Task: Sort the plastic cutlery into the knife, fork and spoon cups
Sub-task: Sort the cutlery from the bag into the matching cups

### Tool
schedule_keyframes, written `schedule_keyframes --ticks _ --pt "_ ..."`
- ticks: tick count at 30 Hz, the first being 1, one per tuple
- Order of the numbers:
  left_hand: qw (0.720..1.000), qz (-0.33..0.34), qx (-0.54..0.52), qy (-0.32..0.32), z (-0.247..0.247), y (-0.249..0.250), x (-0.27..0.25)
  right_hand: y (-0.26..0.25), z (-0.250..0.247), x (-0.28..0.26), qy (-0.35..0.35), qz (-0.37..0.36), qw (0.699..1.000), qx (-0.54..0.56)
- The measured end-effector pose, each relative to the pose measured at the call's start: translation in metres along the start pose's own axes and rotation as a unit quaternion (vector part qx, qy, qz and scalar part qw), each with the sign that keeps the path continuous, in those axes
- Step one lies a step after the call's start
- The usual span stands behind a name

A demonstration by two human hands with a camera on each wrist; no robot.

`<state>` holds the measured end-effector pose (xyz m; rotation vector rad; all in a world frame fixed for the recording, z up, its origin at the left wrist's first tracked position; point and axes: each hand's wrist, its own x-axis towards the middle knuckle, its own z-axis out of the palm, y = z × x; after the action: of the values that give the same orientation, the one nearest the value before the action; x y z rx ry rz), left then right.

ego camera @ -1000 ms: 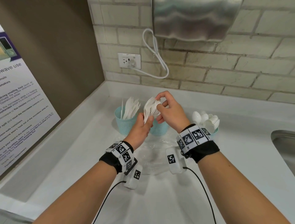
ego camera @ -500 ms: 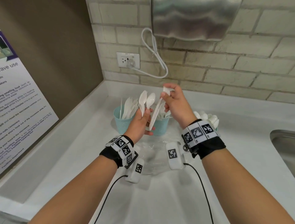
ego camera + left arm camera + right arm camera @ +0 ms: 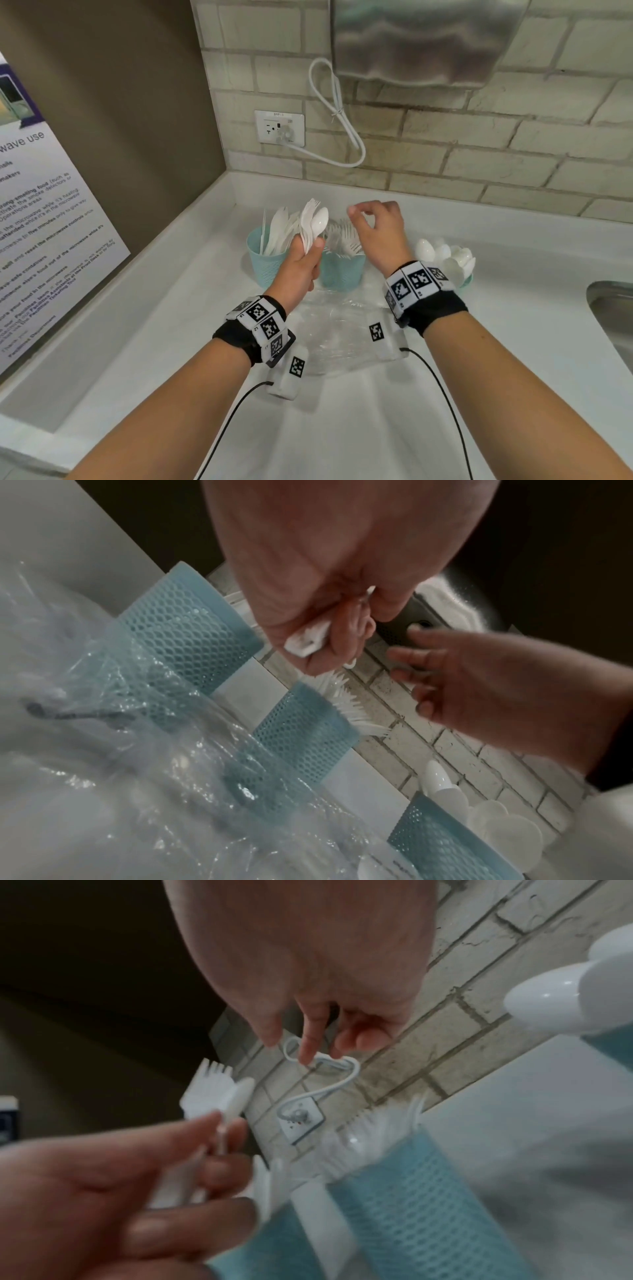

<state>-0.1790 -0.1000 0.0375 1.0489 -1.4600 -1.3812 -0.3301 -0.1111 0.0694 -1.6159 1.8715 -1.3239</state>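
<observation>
Cutlery, white plastic, a small bundle of fork and spoon [image 3: 313,222], stands upright clamped in the left hand [image 3: 301,265] above the row of three teal mesh cups; knife cup [image 3: 265,265] at left, fork cup [image 3: 342,272] in the middle, spoon cup [image 3: 466,281] at right; right hand [image 3: 378,233] hovers over the fork cup, fingers loosely curled, holding nothing; clear plastic bag [image 3: 337,330] lies on the white counter [image 3: 359,421] before the cups.
</observation>
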Motion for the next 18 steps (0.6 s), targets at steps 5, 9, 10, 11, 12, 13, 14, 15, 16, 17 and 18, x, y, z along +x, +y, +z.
schedule_keyframes --ticks 5,9,10,11,12,13,14,15,16,17,18 --pt "0.998 0.022 0.051 -0.004 0.01 0.003 0.0 -0.029 0.006 -0.024 -0.039 -0.004 0.992 0.117" --pt "0.997 0.015 0.076 -0.013 0.017 0.001 -0.004 -0.03 0.01 -0.026 -0.021 0.011 0.993 0.116" --pt "0.997 0.013 0.077 -0.008 0.016 0.0 -0.003 -0.031 0.007 -0.024 -0.019 0.013 0.992 0.121" --pt "0.997 0.01 0.077 -0.002 0.015 -0.002 -0.001 -0.032 0.003 -0.021 -0.017 0.016 0.991 0.134" --pt "0.997 0.007 0.073 0.005 0.013 -0.004 -0.001 -0.034 -0.002 -0.018 -0.008 0.019 0.988 0.15" --pt "0.998 0.005 0.064 0.013 0.011 -0.004 0.0 -0.036 -0.008 -0.015 0.013 0.021 0.985 0.171" --pt "0.998 0.002 0.054 0.02 0.008 -0.005 0.0 -0.038 -0.015 -0.011 0.043 0.02 0.981 0.189" --pt "0.999 -0.001 0.045 0.026 0.006 -0.006 0.001 -0.039 -0.022 -0.008 0.077 0.013 0.976 0.205" --pt "0.999 -0.003 0.036 0.031 0.003 -0.007 0.0 -0.039 -0.028 -0.005 0.107 0.001 0.974 0.201" --pt "0.999 -0.005 0.027 0.033 0.001 -0.008 0.0 -0.038 -0.031 -0.002 0.124 -0.012 0.976 0.179" --pt "0.999 -0.006 0.018 0.035 0.0 -0.008 0.0 -0.034 -0.033 0.0 0.126 -0.018 0.982 0.142"
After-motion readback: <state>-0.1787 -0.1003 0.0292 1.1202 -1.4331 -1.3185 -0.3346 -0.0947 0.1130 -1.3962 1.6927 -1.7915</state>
